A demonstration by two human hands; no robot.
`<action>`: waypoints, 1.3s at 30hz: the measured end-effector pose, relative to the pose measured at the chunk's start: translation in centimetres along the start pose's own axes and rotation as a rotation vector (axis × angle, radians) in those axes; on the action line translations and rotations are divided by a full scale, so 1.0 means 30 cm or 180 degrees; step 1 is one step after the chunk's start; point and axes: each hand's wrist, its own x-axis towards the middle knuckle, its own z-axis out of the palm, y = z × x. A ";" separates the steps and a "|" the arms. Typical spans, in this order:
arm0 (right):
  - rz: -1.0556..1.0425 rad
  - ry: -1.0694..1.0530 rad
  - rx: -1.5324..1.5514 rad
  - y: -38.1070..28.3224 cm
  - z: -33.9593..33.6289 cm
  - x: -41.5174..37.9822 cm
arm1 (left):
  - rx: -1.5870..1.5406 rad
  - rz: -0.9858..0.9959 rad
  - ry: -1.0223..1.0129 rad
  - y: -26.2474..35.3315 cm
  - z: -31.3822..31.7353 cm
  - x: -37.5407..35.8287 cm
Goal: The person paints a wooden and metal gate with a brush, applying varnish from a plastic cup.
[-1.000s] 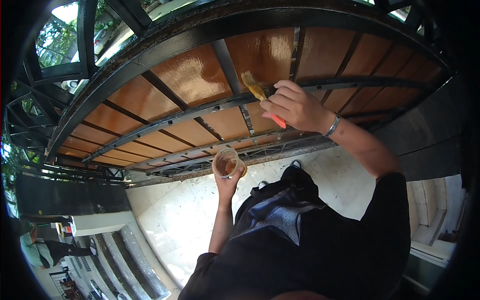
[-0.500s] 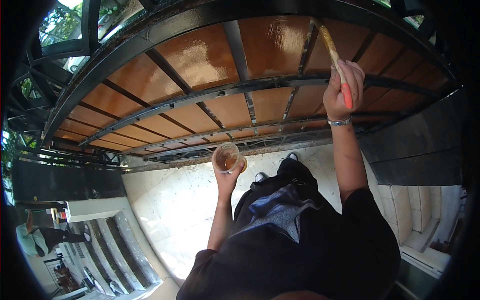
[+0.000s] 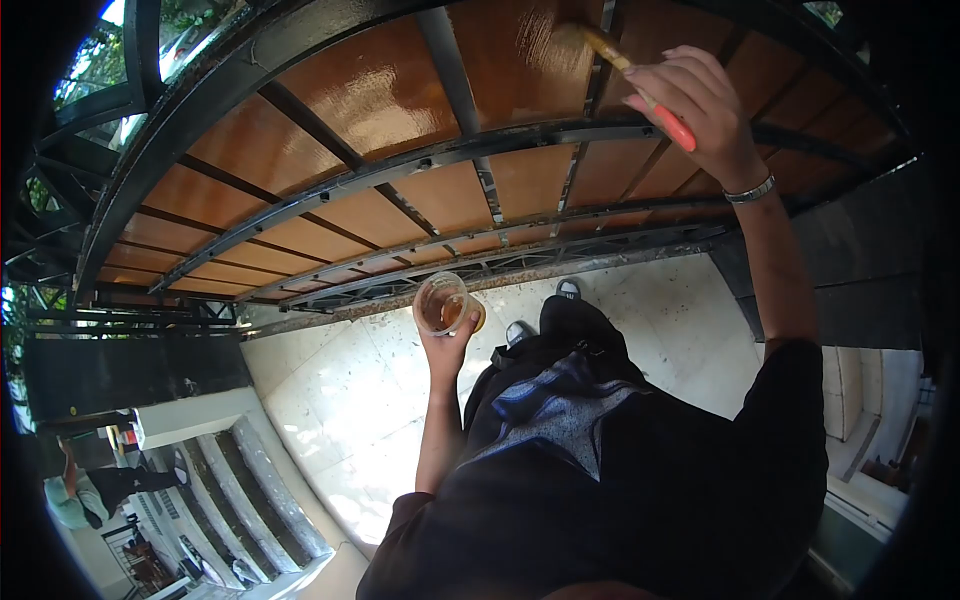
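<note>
A paintbrush [image 3: 606, 48] with a red-tipped handle is pinched in the fingers of my right hand [image 3: 702, 112]. Its bristles meet a glossy brown panel [image 3: 510, 62] of the black metal gate, near an upright bar. My left hand [image 3: 447, 345] grips a clear plastic cup [image 3: 436, 303] low in front of my body. Amber-brown liquid shows inside the cup. The panel has a wet-looking shine where light falls on it.
The gate's black frame [image 3: 300, 212] curves across the upper view. Pale floor tiles [image 3: 340, 400] lie under my shoes. Steps [image 3: 235, 500] rise at the lower left, where another person [image 3: 95, 495] stands. A dark wall [image 3: 850, 275] is at the right.
My right hand has shifted right and up and tilted the brush, whose bristles moved left onto the shiny panel. My left hand still holds the cup, slightly higher and further left.
</note>
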 end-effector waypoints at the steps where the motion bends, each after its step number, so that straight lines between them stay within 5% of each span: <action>1: -0.0003 0.0004 -0.0007 0.002 -0.008 -0.007 | -0.0002 0.0008 -0.0002 -0.002 -0.001 0.003; 5: 0.0028 0.0312 -0.0623 -0.051 0.021 -0.068 | 0.0157 0.0078 0.0031 0.000 -0.008 0.004; 10: 0.0517 -0.0643 0.0568 -0.164 0.134 -0.233 | 0.0035 0.0015 0.0062 -0.002 -0.014 0.005; 15: 0.0806 -0.0736 0.1208 -0.108 0.073 -0.147 | 0.0081 -0.0011 0.0033 0.007 -0.007 0.017; 23: 0.0007 0.0669 -0.0438 -0.039 -0.001 -0.013 | 0.0276 0.0081 -0.0135 0.019 0.028 0.068; 32: 0.0138 -0.0583 0.0763 -0.153 0.134 -0.144 | 0.0186 0.0144 -0.0159 0.021 0.054 0.089; 39: -0.0166 0.0487 -0.0063 -0.039 0.057 0.039 | 0.0331 0.0154 -0.0331 0.056 0.053 0.085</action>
